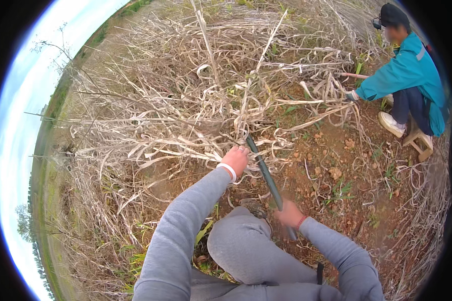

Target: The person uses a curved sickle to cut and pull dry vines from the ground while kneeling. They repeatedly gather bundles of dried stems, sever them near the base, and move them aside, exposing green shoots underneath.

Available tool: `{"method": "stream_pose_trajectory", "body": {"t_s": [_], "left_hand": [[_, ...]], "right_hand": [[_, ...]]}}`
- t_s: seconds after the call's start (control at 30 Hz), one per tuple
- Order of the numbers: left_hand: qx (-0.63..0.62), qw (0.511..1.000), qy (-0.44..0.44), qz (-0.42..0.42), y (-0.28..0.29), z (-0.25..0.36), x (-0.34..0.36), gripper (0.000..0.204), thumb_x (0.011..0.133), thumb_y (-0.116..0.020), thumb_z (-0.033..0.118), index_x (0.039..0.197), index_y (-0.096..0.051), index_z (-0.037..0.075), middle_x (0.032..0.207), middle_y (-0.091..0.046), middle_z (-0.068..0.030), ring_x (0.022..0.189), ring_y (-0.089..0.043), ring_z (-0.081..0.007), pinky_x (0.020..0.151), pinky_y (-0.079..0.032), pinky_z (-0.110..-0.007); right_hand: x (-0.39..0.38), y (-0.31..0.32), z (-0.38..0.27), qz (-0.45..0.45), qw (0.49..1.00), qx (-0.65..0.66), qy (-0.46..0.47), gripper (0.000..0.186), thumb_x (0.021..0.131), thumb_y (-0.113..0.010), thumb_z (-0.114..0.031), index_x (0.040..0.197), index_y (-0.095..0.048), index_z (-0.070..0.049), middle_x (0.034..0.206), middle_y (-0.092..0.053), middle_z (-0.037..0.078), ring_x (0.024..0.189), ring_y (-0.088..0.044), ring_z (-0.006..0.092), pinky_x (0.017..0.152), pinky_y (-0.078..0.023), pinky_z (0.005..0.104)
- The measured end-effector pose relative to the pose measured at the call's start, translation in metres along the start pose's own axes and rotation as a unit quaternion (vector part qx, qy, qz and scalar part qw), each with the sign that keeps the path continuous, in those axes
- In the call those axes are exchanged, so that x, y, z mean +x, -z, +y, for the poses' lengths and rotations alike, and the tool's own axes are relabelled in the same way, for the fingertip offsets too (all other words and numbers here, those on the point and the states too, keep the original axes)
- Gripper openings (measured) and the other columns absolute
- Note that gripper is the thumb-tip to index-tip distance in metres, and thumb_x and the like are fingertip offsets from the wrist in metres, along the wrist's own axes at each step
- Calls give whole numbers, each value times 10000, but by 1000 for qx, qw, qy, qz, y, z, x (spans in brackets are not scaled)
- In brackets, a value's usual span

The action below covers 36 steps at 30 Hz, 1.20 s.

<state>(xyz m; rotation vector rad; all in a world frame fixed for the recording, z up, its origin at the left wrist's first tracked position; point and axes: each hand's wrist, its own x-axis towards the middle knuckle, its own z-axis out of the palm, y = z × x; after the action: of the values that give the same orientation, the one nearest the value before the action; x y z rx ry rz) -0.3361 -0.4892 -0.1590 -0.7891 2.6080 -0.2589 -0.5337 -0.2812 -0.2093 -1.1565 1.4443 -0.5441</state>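
Observation:
My left hand [235,159], with a white band at the wrist, is closed around the base of a clump of dry pale stalks [221,115]. My right hand [289,214] grips the lower end of a long dark green tool handle [264,170]. The handle slants up and left, and its far end reaches the foot of the clump right beside my left hand. The tool's head is hidden among the stalks. My grey-clad knee [241,241] sits between my forearms.
Dry tangled stalks [150,90] cover the ground ahead and to the left. Reddish soil with clods and small green weeds [336,175] lies to the right. Another person in a teal jacket [409,75] squats on a low wooden stool [419,141] at the upper right, a hand in the stalks.

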Motion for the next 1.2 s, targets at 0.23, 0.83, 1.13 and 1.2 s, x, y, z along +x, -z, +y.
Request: {"method": "stream_pose_trajectory", "body": {"t_s": [0.23, 0.83, 1.13, 1.2], "left_hand": [[96, 991, -88, 43, 1, -39, 48, 376, 900, -531, 213, 1273, -575, 207, 1450, -406, -29, 1408, -294, -247, 1175, -215, -429], [-65, 926, 186, -322, -58, -141, 81, 708, 687, -751, 409, 1290, -544, 101, 1196, -660, -105, 1190, -583, -273, 937, -426, -402], [-108, 928, 195, -298, -74, -136, 67, 889, 612, -805, 310, 1396, -439, 107, 1543, -330, -95, 1323, -474, -298, 1037, -394, -455], [-115, 927, 196, -298, -76, -133, 65, 895, 617, -800, 315, 1404, -432, 103, 1575, -259, -83, 1359, -422, -330, 1061, -353, -526]], "right_hand": [[-2, -8, -13, 11, 1000, -20, -3, 221, 811, -635, -148, 934, -553, 16, 665, -600, 119, 576, -608, 213, 543, -496, 373], [-44, 15, -19, -31, 994, 33, -96, 267, 811, -632, -95, 1066, -594, -25, 833, -653, 107, 755, -633, 186, 696, -511, 339], [-53, 14, -5, -31, 988, 70, -133, 121, 818, -641, -95, 902, -583, -29, 747, -609, 62, 695, -593, 144, 649, -492, 313], [-56, 12, -2, -16, 992, 31, -125, 114, 819, -644, -96, 891, -586, -29, 750, -615, 66, 703, -605, 148, 652, -497, 312]]}}
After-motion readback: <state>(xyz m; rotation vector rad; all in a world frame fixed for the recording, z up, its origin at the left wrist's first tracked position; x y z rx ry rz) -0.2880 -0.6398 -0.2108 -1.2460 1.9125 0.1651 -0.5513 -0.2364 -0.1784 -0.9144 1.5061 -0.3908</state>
